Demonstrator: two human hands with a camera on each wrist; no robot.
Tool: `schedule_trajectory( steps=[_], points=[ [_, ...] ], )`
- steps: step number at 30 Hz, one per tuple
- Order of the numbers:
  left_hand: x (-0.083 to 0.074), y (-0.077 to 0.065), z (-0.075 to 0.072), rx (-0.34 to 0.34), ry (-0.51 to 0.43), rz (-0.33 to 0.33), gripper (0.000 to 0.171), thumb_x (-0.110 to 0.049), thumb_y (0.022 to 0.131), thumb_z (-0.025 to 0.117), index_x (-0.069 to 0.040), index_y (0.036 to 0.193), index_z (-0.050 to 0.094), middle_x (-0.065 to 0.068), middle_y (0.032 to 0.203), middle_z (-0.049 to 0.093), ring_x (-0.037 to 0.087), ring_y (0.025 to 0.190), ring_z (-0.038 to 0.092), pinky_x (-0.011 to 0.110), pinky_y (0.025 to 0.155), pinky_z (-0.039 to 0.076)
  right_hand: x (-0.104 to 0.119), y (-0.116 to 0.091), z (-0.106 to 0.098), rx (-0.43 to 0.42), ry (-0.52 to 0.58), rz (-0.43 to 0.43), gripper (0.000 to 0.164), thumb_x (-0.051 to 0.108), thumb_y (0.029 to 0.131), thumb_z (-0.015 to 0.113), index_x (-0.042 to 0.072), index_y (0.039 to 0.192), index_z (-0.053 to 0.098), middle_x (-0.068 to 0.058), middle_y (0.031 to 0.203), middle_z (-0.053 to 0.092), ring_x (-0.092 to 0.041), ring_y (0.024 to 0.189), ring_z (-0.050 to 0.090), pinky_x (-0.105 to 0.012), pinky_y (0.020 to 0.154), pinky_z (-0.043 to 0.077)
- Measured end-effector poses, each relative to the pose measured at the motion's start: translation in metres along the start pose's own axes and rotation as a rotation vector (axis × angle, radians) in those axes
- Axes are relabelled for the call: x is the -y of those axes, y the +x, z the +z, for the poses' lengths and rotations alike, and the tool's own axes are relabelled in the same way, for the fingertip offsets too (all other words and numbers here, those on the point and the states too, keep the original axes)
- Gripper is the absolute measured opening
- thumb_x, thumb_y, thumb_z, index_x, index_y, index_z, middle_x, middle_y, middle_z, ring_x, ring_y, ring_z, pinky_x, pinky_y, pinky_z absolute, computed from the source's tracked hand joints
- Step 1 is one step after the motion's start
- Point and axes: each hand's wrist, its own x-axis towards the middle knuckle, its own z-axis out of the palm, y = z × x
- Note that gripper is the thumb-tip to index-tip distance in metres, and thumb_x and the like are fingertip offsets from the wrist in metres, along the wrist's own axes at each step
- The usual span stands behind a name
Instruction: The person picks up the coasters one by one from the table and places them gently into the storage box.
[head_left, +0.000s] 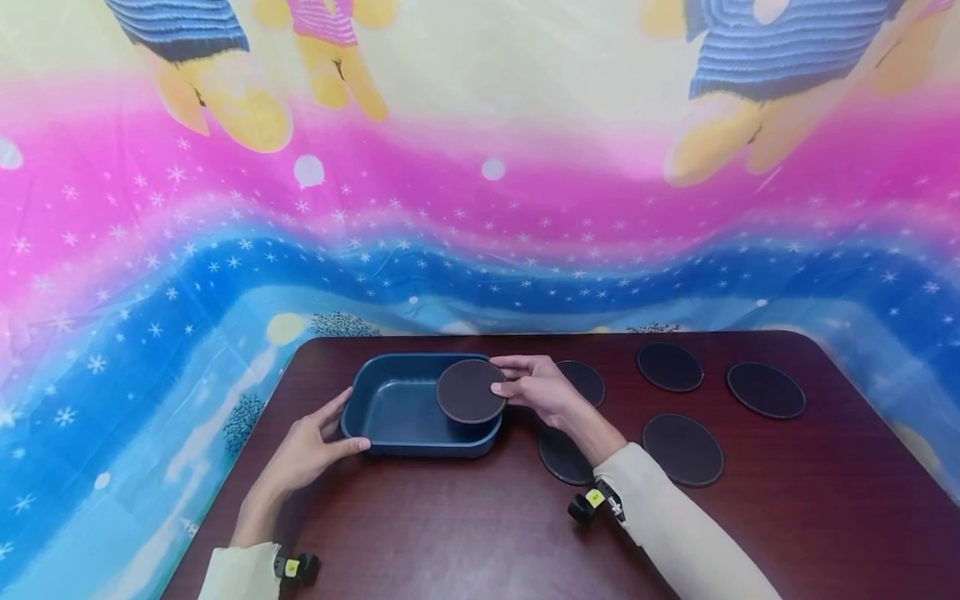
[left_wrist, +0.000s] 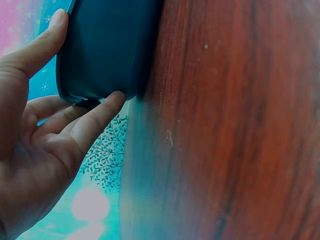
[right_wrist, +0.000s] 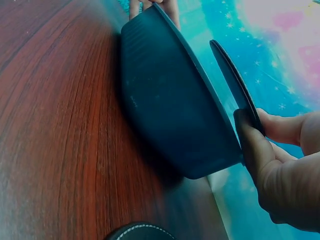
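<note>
A round dark brown coaster (head_left: 468,392), pinched at its right edge between the thumb and fingers of my right hand (head_left: 543,390), hangs tilted over the right part of a dark blue rectangular container (head_left: 420,450). In the right wrist view, the coaster (right_wrist: 235,82) is thin and stands apart from the container's rim. My left hand (head_left: 307,450) rests against the container's left end with fingers extended and thumb on the near rim. Seen from the left wrist, the thumb and a fingertip of that hand (left_wrist: 50,145) touch the container's outer wall (left_wrist: 107,50).
Several more round coasters lie flat on the reddish-brown table (head_left: 450,533), such as a far one (head_left: 670,367), a rightmost one (head_left: 765,389) and a near one (head_left: 682,450). Two are partly hidden behind my right hand and forearm. A patterned cloth (head_left: 480,225) hangs behind the table.
</note>
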Motion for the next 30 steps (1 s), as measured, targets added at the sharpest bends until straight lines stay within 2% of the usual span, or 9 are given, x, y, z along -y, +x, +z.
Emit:
schedule_trajectory(
  steps=[30],
  points=[
    [0.0,-0.001,0.0,0.003,-0.022,-0.004,0.1,-0.041,0.093,0.085,-0.015,0.171,0.029,0.024,0.17,0.041,0.043,0.147,0.053,0.049,0.104,0.061,0.004,0.006,0.026,0.021,-0.082,-0.047,0.051,0.001,0.098,0.075,0.006,0.148,0.065,-0.023,0.147,0.065,-0.019,0.106,0.078,-0.044,0.102,0.062]
  ],
)
